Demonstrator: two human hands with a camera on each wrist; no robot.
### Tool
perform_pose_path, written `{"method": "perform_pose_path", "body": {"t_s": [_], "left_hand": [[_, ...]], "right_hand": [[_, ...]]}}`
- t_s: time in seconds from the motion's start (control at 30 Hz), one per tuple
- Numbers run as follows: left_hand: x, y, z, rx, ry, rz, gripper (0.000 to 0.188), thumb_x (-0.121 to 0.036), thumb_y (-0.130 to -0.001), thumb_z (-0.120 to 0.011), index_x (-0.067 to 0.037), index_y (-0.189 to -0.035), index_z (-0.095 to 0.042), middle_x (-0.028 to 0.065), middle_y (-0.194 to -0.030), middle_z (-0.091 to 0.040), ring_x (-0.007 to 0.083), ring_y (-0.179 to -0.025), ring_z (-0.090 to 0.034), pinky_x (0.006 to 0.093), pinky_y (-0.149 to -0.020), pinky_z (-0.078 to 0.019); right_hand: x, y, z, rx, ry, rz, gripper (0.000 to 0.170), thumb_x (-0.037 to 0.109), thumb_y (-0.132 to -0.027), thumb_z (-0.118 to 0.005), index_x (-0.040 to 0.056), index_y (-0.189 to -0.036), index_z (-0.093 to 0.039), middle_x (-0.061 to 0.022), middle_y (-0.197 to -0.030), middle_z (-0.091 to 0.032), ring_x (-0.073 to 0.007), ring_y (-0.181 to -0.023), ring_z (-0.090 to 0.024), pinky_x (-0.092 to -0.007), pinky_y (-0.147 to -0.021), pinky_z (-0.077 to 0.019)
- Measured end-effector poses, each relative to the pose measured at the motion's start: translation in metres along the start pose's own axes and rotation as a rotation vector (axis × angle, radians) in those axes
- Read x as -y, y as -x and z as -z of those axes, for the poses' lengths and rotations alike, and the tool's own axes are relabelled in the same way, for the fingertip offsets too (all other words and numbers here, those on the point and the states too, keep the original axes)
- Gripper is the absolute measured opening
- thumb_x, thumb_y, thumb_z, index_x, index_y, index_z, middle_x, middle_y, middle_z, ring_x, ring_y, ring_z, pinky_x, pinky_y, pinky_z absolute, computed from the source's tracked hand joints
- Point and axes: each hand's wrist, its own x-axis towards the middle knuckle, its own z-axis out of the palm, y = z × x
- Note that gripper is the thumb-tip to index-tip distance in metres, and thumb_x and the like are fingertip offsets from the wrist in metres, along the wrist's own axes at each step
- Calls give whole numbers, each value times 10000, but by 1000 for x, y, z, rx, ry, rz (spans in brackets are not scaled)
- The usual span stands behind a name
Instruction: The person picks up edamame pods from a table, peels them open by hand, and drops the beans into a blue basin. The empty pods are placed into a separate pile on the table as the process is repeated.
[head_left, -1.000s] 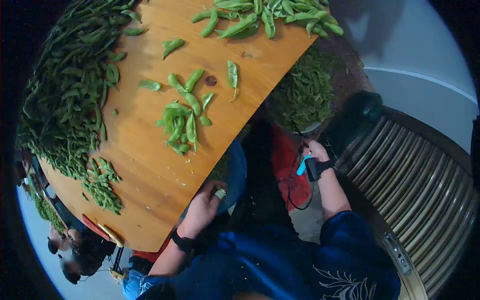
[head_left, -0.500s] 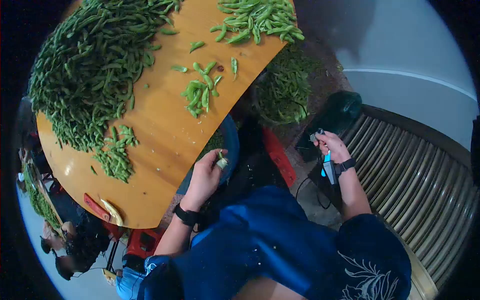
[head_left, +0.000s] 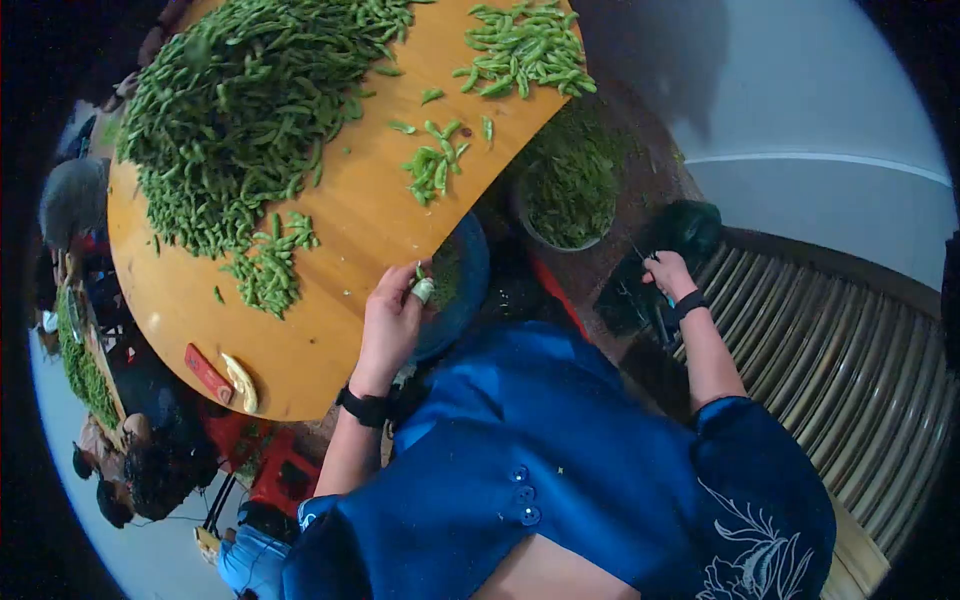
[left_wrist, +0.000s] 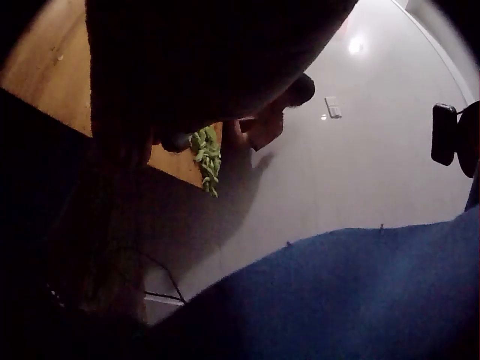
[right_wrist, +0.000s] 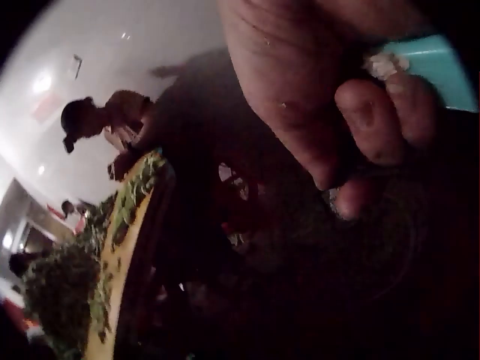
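Note:
My left hand (head_left: 388, 318) is over the near table edge, above the blue tub (head_left: 478, 270). Between its thumb and fingers it pinches a small green bean pod (head_left: 420, 273); a whitish wrap (head_left: 424, 291) covers the thumb. In the left wrist view that hand is only a dark shape. My right hand (head_left: 668, 272) is out to the right, away from the table, gripping a tool with a turquoise handle (right_wrist: 448, 71). Its fingers curl round the handle in the right wrist view, and the tool's working end is mostly hidden.
A large heap of bean pods (head_left: 250, 110) covers the far left of the wooden table (head_left: 330, 230). Smaller piles (head_left: 525, 50) lie nearby, with a red packet (head_left: 208, 373) at the front. A basin of greens (head_left: 570, 190) stands below; a slatted bench (head_left: 810, 340) is right.
The head view has shifted, showing more of the table and torso. My right hand has risen and moved outward to the right; my left hand has moved up along the table edge, still pinching the pod.

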Motion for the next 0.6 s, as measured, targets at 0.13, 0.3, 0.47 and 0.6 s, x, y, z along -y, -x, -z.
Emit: {"method": "perform_pose_path", "body": {"t_s": [0.13, 0.3, 0.47, 0.6], "left_hand": [[-25, 9, 22, -80, 40, 58, 313, -58, -912, -498, -15, -1220, -533, 0, -828, -573, 72, -670, -556, 200, -583, -464], [-43, 23, 38, -177, 143, -124, 375, -37, -903, -516, -9, -1275, -479, 4, -799, -555, 69, -638, -546, 207, -565, -458], [-61, 42, 48, -238, 156, -142, 397, -20, -886, -542, -23, -1277, -481, -5, -739, -531, 70, -595, -547, 218, -531, -462], [-67, 51, 52, -317, 89, -250, 404, -1, -877, -540, -27, -1275, -484, -2, -762, -560, 67, -597, -552, 208, -533, -468]], "right_hand": [[63, 39, -41, -361, 745, 522, 278, 236, -861, -477, 7, -961, -600, -253, -860, -608, -424, -838, -578, -495, -756, -456], [203, 125, -113, -192, 498, 1056, 269, 187, -859, -491, 42, -1066, -585, -220, -839, -574, -397, -830, -557, -447, -741, -459], [270, 201, -152, 445, 117, 973, 252, 162, -903, -494, 48, -1109, -584, -13, -637, -512, -112, -525, -499, -265, -489, -411], [294, 239, -174, 663, 75, 904, 254, 151, -912, -480, 31, -1116, -573, 36, -624, -482, -38, -507, -447, -216, -453, -375]]}}
